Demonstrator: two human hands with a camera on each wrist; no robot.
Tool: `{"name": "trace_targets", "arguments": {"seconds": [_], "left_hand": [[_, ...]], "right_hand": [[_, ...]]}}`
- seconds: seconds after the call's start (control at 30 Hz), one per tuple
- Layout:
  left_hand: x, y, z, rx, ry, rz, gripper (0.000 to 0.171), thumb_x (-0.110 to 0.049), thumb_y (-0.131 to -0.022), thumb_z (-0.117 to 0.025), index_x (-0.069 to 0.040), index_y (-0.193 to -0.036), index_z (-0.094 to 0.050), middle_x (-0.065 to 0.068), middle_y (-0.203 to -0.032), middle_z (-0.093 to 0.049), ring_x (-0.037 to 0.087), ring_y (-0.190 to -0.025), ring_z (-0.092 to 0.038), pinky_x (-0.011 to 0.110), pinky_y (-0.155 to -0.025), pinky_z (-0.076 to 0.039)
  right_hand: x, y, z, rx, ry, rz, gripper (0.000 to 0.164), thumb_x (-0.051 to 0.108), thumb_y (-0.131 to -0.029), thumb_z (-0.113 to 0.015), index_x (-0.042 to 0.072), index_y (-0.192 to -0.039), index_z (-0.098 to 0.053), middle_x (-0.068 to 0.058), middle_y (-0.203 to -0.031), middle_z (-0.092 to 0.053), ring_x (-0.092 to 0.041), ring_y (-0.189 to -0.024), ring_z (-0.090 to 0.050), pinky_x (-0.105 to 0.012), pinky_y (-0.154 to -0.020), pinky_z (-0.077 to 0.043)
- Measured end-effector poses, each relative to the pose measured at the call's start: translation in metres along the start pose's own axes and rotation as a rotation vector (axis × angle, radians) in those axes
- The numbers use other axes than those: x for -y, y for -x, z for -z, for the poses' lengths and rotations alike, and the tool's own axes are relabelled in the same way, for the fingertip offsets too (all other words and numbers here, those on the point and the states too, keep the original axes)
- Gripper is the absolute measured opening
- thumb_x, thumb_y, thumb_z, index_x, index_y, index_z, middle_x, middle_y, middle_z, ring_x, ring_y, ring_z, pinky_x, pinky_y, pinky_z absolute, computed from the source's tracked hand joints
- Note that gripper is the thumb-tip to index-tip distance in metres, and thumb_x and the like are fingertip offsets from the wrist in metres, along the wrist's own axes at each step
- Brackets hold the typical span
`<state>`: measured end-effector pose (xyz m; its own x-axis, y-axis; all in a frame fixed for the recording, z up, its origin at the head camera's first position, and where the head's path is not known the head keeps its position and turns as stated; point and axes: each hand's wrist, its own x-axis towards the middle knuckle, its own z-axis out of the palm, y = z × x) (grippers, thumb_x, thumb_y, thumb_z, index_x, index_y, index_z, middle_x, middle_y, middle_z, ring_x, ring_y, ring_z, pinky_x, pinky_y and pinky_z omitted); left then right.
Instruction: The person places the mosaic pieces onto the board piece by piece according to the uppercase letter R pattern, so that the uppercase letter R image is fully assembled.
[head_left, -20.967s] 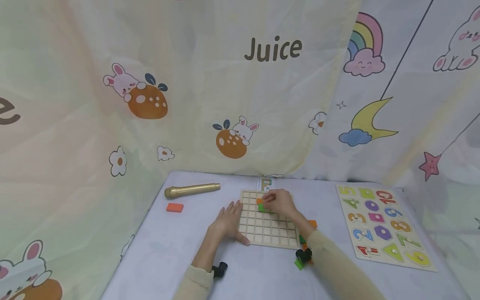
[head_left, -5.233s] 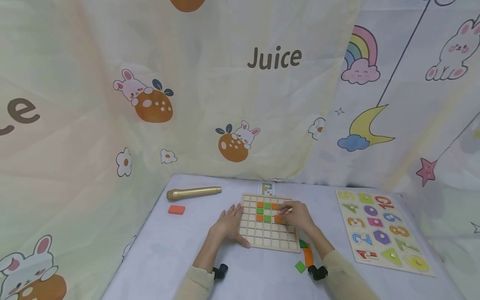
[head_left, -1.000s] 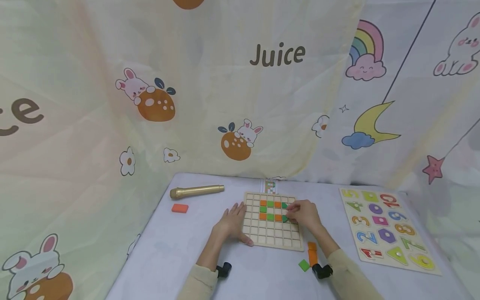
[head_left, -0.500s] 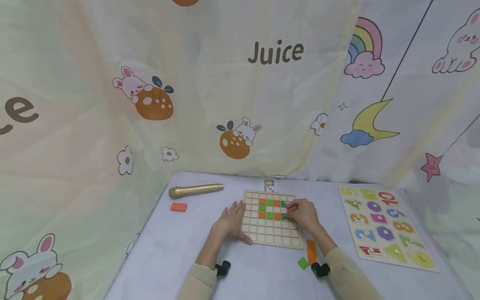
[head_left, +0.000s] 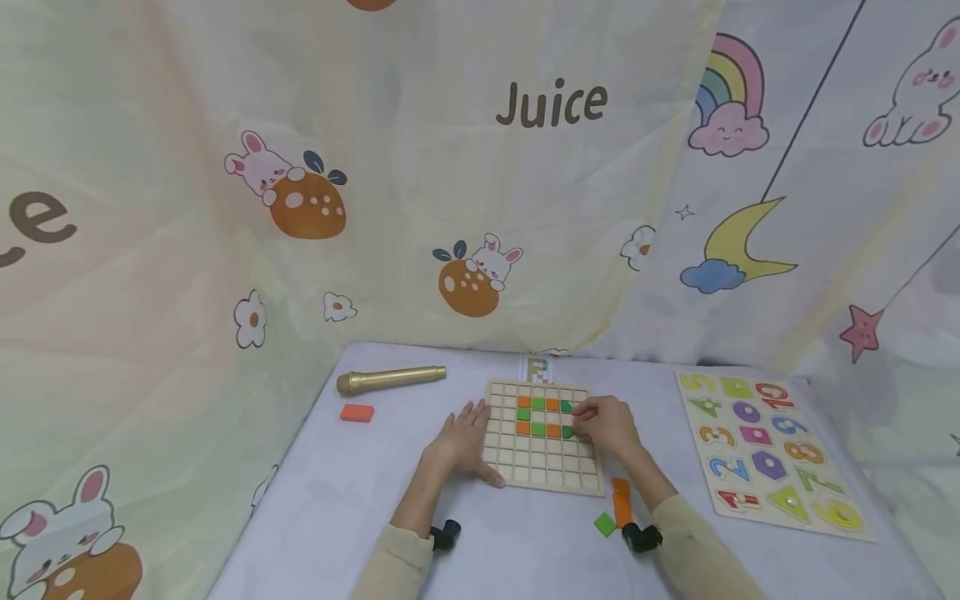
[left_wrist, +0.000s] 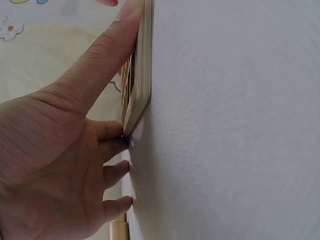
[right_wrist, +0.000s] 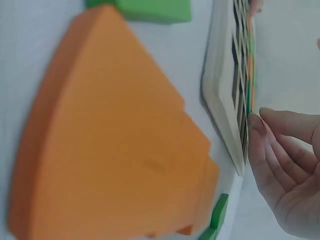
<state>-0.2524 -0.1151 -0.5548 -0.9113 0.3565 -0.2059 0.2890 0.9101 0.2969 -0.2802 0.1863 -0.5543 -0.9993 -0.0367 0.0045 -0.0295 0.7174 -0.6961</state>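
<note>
A wooden grid board (head_left: 540,479) lies on the white-covered table. Set in its cells are orange tiles (head_left: 553,405) and light green tiles (head_left: 538,429) in two rows, joined by one light green tile at the left. At the right end of each row is a dark green tile, the upper one (head_left: 566,406) and the lower one (head_left: 567,432). My right hand (head_left: 609,427) has thumb and index fingertips pinched at the lower dark green tile, partly hiding it. My left hand (head_left: 459,440) rests with fingers spread along the board's left edge, thumb at its near corner.
Right of the board lie orange pieces (head_left: 622,504) and a light green tile (head_left: 605,524). A pattern card (head_left: 538,369) is behind it. At left are a gold toy microphone (head_left: 390,380) and an orange-red block (head_left: 357,413). A number puzzle board (head_left: 772,454) lies far right.
Since the earliest frame, the two rows of tiles have filled out. A dark green tile beside the board 5 seconds ago is gone from there. Over the last second both hands stay nearly still.
</note>
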Motion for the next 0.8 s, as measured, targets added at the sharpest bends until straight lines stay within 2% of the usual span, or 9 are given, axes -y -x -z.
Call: {"name": "trace_targets", "arguments": {"seconds": [0.27, 0.4, 0.6, 0.67, 0.8], "left_hand": [[0.000, 0.002, 0.003, -0.011, 0.009, -0.007, 0.145, -0.067, -0.057, -0.094, -0.001, -0.165, -0.022, 0.017, -0.173, -0.020, 0.036, -0.160, -0.017, 0.058, -0.128, -0.019], [0.002, 0.000, 0.001, -0.016, 0.016, -0.013, 0.145, -0.067, -0.058, -0.094, 0.000, -0.165, -0.022, 0.018, -0.172, -0.020, 0.038, -0.159, -0.016, 0.060, -0.127, -0.019], [0.000, 0.002, 0.003, 0.007, 0.016, 0.005, 0.144, -0.065, -0.059, -0.094, -0.002, -0.165, -0.021, 0.016, -0.173, -0.018, 0.035, -0.160, -0.015, 0.056, -0.129, -0.018], [0.000, 0.002, 0.003, -0.005, 0.017, -0.002, 0.145, -0.066, -0.057, -0.094, -0.002, -0.165, -0.023, 0.016, -0.173, -0.020, 0.035, -0.160, -0.017, 0.057, -0.128, -0.019], [0.000, 0.001, 0.001, -0.011, 0.011, -0.008, 0.145, -0.068, -0.056, -0.094, -0.002, -0.165, -0.023, 0.017, -0.172, -0.020, 0.036, -0.159, -0.018, 0.059, -0.128, -0.019]], "right_hand": [[0.000, 0.005, 0.022, -0.028, 0.031, 0.042, 0.022, 0.004, -0.085, -0.080, 0.005, -0.107, -0.079, -0.003, -0.089, -0.077, -0.020, -0.080, -0.069, -0.032, -0.065, -0.055], [-0.006, 0.012, 0.034, -0.013, 0.056, 0.028, 0.024, 0.004, -0.085, -0.078, 0.004, -0.109, -0.078, -0.004, -0.091, -0.076, -0.020, -0.081, -0.069, -0.034, -0.067, -0.056], [-0.021, 0.025, 0.046, 0.031, 0.125, 0.012, 0.029, 0.004, -0.082, -0.082, 0.002, -0.111, -0.076, -0.006, -0.094, -0.076, -0.024, -0.087, -0.070, -0.045, -0.077, -0.058], [-0.026, 0.028, 0.050, 0.043, 0.152, 0.003, 0.031, 0.004, -0.080, -0.084, 0.002, -0.111, -0.076, -0.006, -0.096, -0.075, -0.025, -0.088, -0.070, -0.047, -0.079, -0.058], [-0.033, 0.033, 0.055, 0.063, 0.191, -0.032, 0.034, 0.004, -0.078, -0.087, 0.001, -0.110, -0.076, -0.006, -0.096, -0.075, -0.023, -0.086, -0.068, -0.046, -0.078, -0.058]]}}
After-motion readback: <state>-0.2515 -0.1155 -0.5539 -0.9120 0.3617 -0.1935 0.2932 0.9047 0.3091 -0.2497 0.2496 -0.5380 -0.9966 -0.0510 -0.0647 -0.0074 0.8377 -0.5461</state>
